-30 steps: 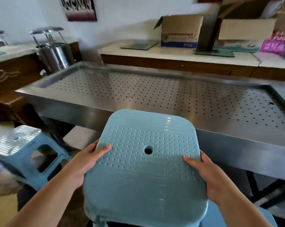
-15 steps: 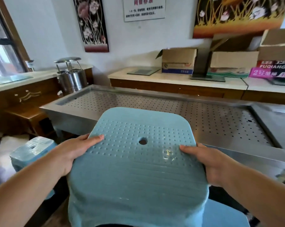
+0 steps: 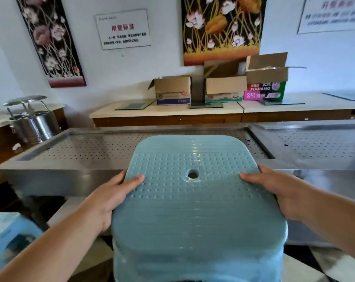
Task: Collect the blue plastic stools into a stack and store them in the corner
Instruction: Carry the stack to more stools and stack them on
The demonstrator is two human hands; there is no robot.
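the left hand [image 3: 109, 198] and right hand [image 3: 274, 192] clamp opposite sides of a blue plastic stool [image 3: 195, 200], held up at centre frame, seat tilted toward the camera. this looks like the collecting step; next it likely needs lowering onto the second blue stool [image 3: 7, 237] at lower left. the perforated steel table [image 3: 95, 147] edge runs close ahead; open floor seems to lie leftward.

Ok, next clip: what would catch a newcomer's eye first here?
The blue stool fills the centre foreground, seat up, gripped at its edges by the left hand and right hand. Behind it runs a perforated steel table, and another blue stool sits at lower left.
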